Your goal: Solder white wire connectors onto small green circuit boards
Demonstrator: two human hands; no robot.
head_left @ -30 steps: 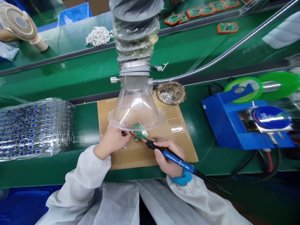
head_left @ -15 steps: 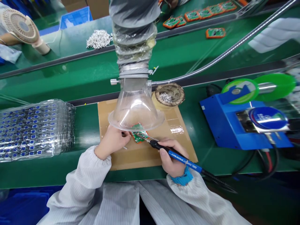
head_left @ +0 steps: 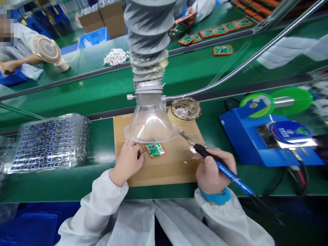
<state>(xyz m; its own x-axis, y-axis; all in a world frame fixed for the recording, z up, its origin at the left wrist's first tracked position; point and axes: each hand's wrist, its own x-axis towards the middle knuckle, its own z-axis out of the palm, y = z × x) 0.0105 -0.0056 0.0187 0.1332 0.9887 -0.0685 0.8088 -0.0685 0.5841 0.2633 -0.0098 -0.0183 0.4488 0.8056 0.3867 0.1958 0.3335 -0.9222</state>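
Board lies on the cardboard under the hood; your left hand pinches its wire. Your right hand grips the iron, tip lifted: steady your wrist, keep 1 pad in sight.

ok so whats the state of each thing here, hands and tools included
left hand: on the cardboard mat, pinching wires at the board's edge
right hand: gripping the blue-handled soldering iron, tip lifted off the board
small green circuit board: flat on the brown cardboard mat
clear funnel-shaped fume hood: hanging above the board
round tip-cleaner tin: open
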